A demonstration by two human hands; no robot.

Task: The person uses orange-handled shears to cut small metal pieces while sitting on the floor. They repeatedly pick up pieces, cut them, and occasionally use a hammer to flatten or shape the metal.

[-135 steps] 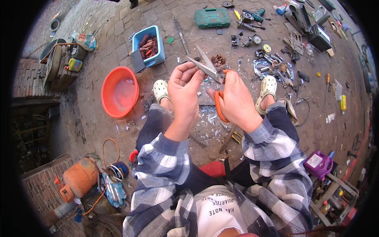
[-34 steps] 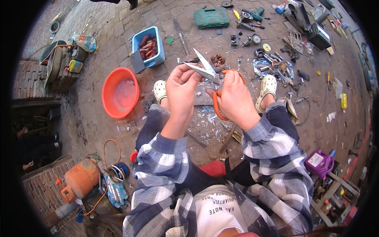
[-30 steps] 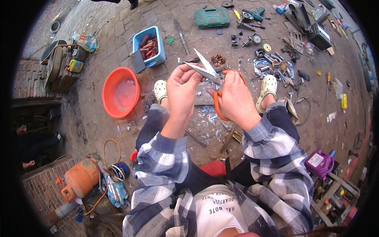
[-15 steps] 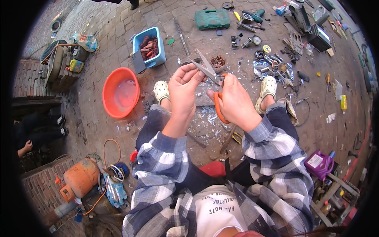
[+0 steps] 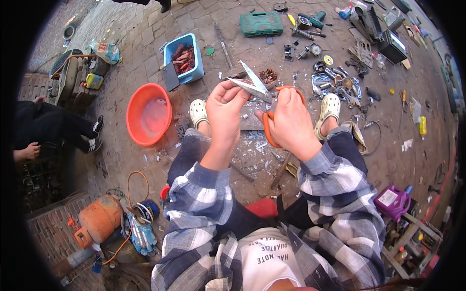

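A pair of scissors (image 5: 260,91) with orange handles and bare metal blades is in my right hand (image 5: 290,119), whose fingers close round the handles. The blades stand apart in a wide V. My left hand (image 5: 224,104) is closed in a pinch beside the lower blade, thumb against fingers. Whatever lies between those fingertips is too small or hidden to make out. Beyond the blades, a clump of brown, rusty-looking pieces (image 5: 268,75) sits on the ground.
An orange-red basin (image 5: 148,133) and a blue tub (image 5: 198,72) of reddish-brown pieces stand left. Metal parts (image 5: 335,85) and a green case (image 5: 260,24) lie ahead right. Pliers (image 5: 291,168) lie between my legs. Another person (image 5: 53,121) is at far left.
The scissors' blades have spread wider, and the handles have parted in my right hand. The person at the far left has come further into view.
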